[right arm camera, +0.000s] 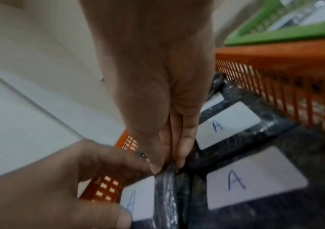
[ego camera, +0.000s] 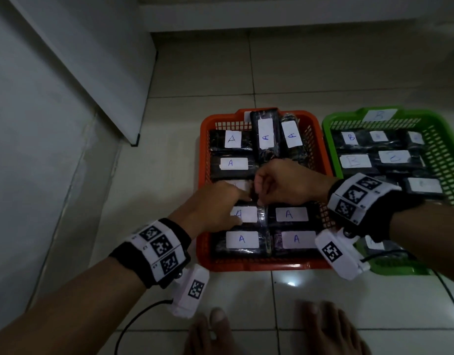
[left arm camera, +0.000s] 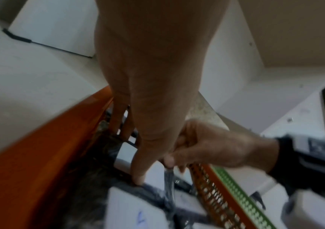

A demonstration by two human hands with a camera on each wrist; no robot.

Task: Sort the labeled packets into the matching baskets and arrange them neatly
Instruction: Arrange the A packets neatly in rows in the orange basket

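**Both hands meet over a packet in the orange basket**

Head view: an orange perforated plastic basket (ego camera: 261, 265) sits on the pale tiled floor (ego camera: 323, 298), just beside a green perforated plastic basket (ego camera: 331, 129) on its right. The orange one holds black plastic-wrapped packets with white "A" labels (ego camera: 291, 214), the green one black packets with white "B" labels (ego camera: 354, 161). The left hand (ego camera: 215, 206) and right hand (ego camera: 287, 183) come together near the basket's middle, over a black A-labelled packet (ego camera: 247, 214) in the second row from the front. Bare feet (ego camera: 331, 329) show at the bottom edge.

Left wrist view (blurred): the left hand's fingers (left arm camera: 138, 178) reach down straight, the tip pressing on a packet's dark edge, while the right hand pinches a wrinkled strip of wrapping.

Right wrist view: the right hand's thumb and fingertips (right arm camera: 181, 148) clamp the crinkled plastic edge (right arm camera: 167, 189) of the left-hand packet, which lies flat inside the orange basket; the left hand rests alongside, fingers loosely curled.
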